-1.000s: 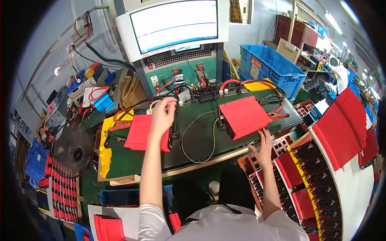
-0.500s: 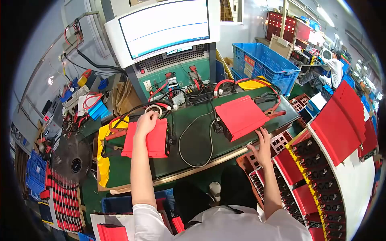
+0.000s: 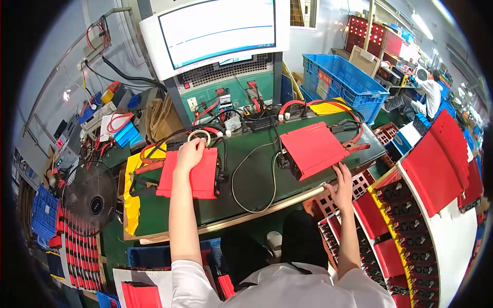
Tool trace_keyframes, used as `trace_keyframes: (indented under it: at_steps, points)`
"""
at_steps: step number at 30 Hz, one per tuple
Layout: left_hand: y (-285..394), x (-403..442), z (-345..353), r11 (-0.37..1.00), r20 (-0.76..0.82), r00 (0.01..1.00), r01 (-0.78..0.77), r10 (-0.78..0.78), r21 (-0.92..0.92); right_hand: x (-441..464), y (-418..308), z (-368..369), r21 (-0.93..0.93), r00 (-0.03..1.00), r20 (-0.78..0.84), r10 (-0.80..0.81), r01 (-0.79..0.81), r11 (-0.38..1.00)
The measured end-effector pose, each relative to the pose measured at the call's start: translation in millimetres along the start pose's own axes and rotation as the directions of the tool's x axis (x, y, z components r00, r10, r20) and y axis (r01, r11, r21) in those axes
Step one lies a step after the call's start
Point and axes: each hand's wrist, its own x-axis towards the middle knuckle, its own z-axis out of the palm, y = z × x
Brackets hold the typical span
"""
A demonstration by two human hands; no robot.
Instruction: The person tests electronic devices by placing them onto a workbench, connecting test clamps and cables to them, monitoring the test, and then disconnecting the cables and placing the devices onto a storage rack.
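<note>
Two red metal-cased boxes lie on the green bench. My left hand rests over the far part of the left box, its fingers drawn together at a pale ring, which resembles a roll of tape. My hand hides whatever is between the fingertips. By the near right corner of the right box is my right hand, fingers apart and fingertips close to or touching its front edge. Red clamps and cables sit beside this box. A grey cable loops between the boxes.
A monitor stands behind the bench. To the right are a blue crate and a rack of red boxes. A black fan stands left. A seated person works at the far right.
The view has shifted slightly, so the bench and monitor appear a little further right. Both hands stay at their boxes, with only small movement.
</note>
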Motion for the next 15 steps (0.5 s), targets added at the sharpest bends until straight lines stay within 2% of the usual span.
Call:
trace_keyframes:
  at_steps: [8, 15]
  points:
    - [3.6, -0.4, -0.8, 1.000, -0.005, 1.000, 0.004, -0.004, 0.012, 0.4, -0.5, 3.6, 0.045, 1.000, -0.027, -0.005, 0.006, 0.999]
    - [-0.4, 0.8, 1.5, 1.000, -0.005, 1.000, -0.013, 0.013, 0.002, -1.1, 0.0, 6.0, 0.002, 0.999, -0.042, 0.003, -0.003, 1.000]
